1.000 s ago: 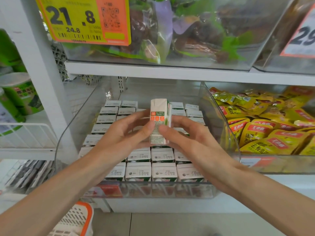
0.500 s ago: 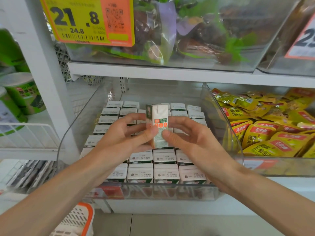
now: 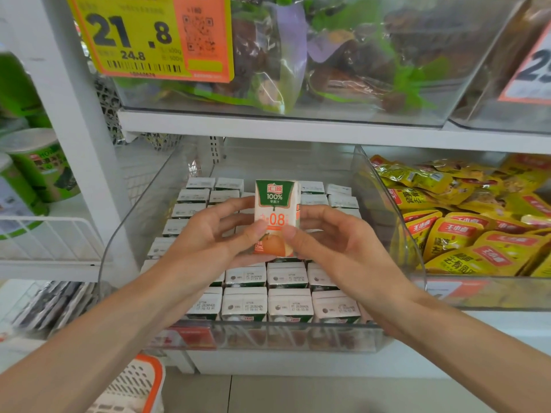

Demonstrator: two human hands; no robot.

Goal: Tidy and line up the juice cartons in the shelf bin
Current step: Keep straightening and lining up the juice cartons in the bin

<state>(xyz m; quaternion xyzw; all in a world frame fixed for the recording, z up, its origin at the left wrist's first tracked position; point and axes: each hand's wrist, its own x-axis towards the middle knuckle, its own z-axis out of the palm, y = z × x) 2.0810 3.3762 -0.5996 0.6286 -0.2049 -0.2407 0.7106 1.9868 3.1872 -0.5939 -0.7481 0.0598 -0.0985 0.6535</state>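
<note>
One small juice carton (image 3: pixel 276 210), green on top with an orange fruit picture, is held upright above the clear shelf bin (image 3: pixel 268 335). My left hand (image 3: pixel 205 236) grips its left side, thumb on the front. My right hand (image 3: pixel 331 239) pinches its right side, thumb on the front too. The printed front faces me. Below and behind it, several rows of white-topped cartons (image 3: pixel 287 304) stand packed in the bin. My hands hide the middle rows.
A clear bin of yellow snack packets (image 3: pixel 465 231) stands to the right. The shelf above (image 3: pixel 298 129) carries bins and a yellow price tag (image 3: pixel 149 37). Green tubs (image 3: pixel 38 165) sit left over a wire rack. An orange-rimmed basket (image 3: pixel 134 386) is at lower left.
The held carton has been turned between both hands from its side panel to its printed front facing me. Both hands stay at about the same place over the bin.
</note>
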